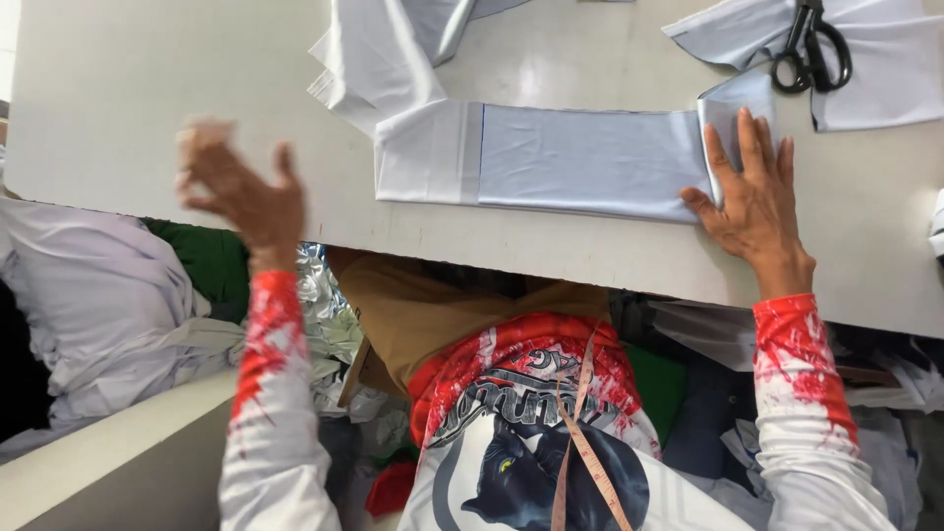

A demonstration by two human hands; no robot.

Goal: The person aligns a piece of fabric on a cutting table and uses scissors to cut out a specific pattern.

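We see a long strip of pale blue cloth [580,157] lying flat on the white desk [147,88]. Its long side runs from 9 o'clock to 3 o'clock. Our right hand [752,202] lies flat on the cloth's right end, fingers spread wide and pointing to 12 o'clock. It presses the cloth down and pinches nothing. Our left hand [241,187] is up in the air over the desk's near edge, open, fingers loosely curled, holding nothing. It looks blurry. The cloth lies toward 3 o'clock from the left hand, well apart from it. So the right hand is the nearer one. Black scissors [811,44] rest on more cloth [885,59] at 12 o'clock from the right hand. We see no boxes or bins on the desk.
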